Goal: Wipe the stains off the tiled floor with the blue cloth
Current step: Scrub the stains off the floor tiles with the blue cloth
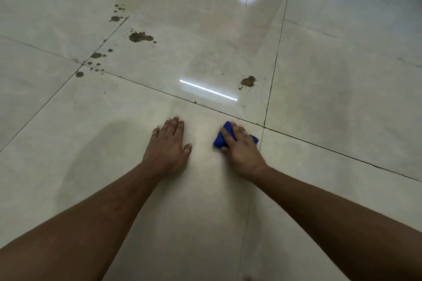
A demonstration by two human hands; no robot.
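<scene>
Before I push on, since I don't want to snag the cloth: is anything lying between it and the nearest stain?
Nothing visible does. The right hand presses the blue cloth on the tiled floor; between it and the nearest brown stain, ahead across a grout line, lies only bare tile. The left hand rests flat to the side, clear.

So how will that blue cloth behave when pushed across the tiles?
Likely soft: the blue cloth is bunched under the right hand. It should probably glide easily, since the tiled floor looks glossy. Probably light.

Bare forearms (109,207), no sleeves
</scene>
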